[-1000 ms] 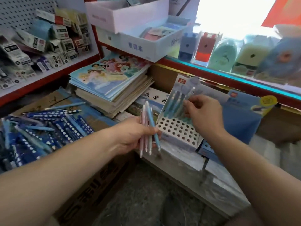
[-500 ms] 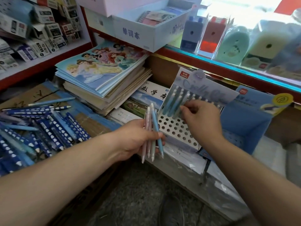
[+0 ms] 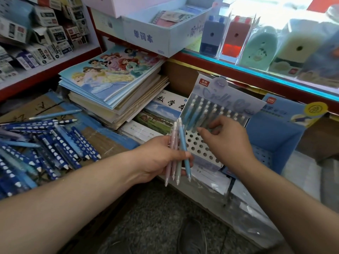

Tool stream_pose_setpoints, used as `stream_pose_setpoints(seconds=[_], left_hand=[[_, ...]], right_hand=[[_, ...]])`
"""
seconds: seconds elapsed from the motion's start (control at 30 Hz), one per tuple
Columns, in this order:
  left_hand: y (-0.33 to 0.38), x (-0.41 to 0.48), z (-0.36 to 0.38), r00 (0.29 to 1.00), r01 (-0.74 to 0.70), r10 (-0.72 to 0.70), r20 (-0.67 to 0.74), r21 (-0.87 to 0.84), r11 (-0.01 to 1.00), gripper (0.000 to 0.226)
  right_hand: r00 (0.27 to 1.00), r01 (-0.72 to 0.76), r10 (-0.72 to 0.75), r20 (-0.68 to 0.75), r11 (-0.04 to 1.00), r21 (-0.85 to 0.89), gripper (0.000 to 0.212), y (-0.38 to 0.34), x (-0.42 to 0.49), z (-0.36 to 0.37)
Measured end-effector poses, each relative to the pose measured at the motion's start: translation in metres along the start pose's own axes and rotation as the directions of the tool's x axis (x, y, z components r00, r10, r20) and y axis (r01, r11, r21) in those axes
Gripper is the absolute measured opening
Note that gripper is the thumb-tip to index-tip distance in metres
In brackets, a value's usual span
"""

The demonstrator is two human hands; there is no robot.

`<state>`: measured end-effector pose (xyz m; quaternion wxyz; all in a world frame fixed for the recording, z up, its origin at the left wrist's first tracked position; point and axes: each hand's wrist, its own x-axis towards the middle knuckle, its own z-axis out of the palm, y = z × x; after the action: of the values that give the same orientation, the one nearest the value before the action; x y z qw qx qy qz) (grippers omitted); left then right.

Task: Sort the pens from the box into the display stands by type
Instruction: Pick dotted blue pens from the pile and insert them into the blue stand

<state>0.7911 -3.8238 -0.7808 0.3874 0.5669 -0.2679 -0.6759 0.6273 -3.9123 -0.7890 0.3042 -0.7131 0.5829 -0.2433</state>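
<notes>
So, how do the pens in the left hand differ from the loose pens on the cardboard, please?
The held pens are plain pastel pink, green and blue; the loose pens are mostly dark blue with a white pattern. The left hand grips the held pens in a bundle, tips down; the loose pens lie scattered on the cardboard. Both have pale tips.

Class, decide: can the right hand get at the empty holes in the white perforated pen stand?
Probably yes: the right hand hovers over the white perforated pen stand, empty holes just beside its fingers, nothing between.
</notes>
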Motion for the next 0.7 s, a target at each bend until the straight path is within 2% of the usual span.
stream_pose_setpoints(seconds=[0.1, 0.23, 0.33, 0.43, 0.5, 0.57, 0.7], left_hand=[[-0.001, 0.001, 0.004, 0.999, -0.039, 0.038, 0.020, 0.059, 0.997, 0.019], [-0.004, 0.002, 0.007, 0.997, -0.055, 0.049, 0.053, 0.108, 0.993, 0.022], [-0.002, 0.004, 0.006, 0.998, -0.016, 0.013, 0.055, 0.055, 0.998, 0.024], [0.001, 0.007, 0.002, 1.000, 0.016, -0.016, 0.017, -0.026, 1.000, 0.030], [0.002, 0.008, -0.001, 0.999, 0.022, -0.024, -0.032, -0.050, 0.998, 0.032], [0.002, 0.008, -0.002, 0.998, 0.030, -0.034, -0.061, -0.057, 0.998, 0.030], [0.003, 0.008, 0.001, 0.997, 0.048, -0.051, -0.066, -0.056, 0.997, 0.028]], right_hand=[[0.987, -0.020, -0.012, 0.162, 0.981, 0.194, 0.023, -0.006, -0.011, 0.003], [0.956, -0.025, -0.036, 0.290, 0.979, 0.203, 0.019, -0.011, -0.014, 0.003], [0.945, -0.081, -0.002, 0.328, 0.968, 0.239, 0.016, -0.008, -0.010, -0.007], [0.974, -0.091, 0.007, 0.228, 0.927, 0.363, 0.010, -0.007, -0.005, -0.020], [0.999, 0.010, -0.023, 0.029, 0.918, 0.396, 0.003, -0.004, 0.001, -0.028], [0.987, 0.130, -0.089, -0.132, 0.932, 0.338, 0.004, 0.001, 0.008, -0.032], [0.976, 0.164, -0.116, -0.185, 0.949, 0.270, 0.006, 0.007, 0.014, -0.022]])
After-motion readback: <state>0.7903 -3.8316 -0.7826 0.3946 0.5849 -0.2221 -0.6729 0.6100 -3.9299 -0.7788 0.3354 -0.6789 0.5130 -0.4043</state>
